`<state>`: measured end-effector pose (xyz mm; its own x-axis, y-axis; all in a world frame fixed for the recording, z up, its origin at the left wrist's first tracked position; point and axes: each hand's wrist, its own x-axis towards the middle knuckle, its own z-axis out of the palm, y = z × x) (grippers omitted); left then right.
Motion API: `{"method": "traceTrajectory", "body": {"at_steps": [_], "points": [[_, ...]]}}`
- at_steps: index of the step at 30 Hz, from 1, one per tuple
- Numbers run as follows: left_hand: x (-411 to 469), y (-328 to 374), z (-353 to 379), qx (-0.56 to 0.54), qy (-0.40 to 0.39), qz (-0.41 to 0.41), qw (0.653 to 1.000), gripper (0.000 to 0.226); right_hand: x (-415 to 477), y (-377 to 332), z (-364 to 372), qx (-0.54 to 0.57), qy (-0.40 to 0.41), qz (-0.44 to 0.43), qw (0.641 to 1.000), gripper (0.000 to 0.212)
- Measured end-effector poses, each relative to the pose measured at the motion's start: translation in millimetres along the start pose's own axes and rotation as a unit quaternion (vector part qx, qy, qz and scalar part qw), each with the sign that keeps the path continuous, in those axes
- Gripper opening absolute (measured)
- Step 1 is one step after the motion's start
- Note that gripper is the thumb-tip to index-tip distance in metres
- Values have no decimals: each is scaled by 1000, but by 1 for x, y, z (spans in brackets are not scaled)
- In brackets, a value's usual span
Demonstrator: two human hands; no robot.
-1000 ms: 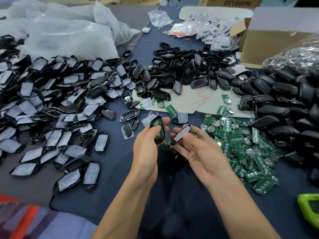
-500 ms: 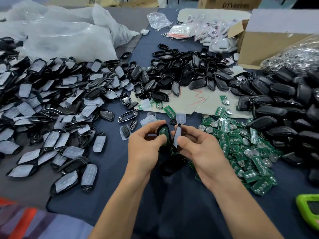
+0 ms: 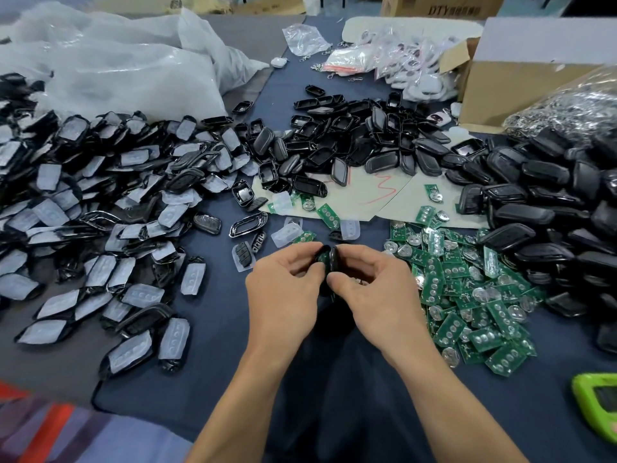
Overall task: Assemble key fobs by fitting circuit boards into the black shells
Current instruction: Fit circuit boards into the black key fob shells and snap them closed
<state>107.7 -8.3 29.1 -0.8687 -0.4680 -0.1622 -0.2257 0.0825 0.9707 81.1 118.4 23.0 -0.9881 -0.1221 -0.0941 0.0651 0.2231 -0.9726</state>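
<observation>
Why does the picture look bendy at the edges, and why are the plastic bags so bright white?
Head view: the wide-angle lens tilts and stretches things near the borders, like the cardboard box and green device; light glares off the plastic bags; the left hand and right hand mid-frame look fairly sharp.

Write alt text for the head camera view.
The left hand and right hand pinch two black shell halves together, a green circuit board showing in the left one, above dark blue cloth. Green boards lie heaped to the right; black shells are piled beyond and on both sides.
</observation>
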Motion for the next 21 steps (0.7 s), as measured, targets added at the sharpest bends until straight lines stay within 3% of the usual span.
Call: {"method": "traceTrajectory", "body": {"at_steps": [6, 13, 21], "points": [[-1, 2, -4, -113, -86, -58, 988, 32, 0, -4, -4, -62, 7, -8, 998, 40], [4, 3, -19, -129, -188, -49, 973, 43, -8, -11, -3, -142, 8, -34, 989, 40], [4, -6, -12, -232, -105, -112, 961, 26, -17, -9, 9, -232, 26, -126, 964, 51]]}}
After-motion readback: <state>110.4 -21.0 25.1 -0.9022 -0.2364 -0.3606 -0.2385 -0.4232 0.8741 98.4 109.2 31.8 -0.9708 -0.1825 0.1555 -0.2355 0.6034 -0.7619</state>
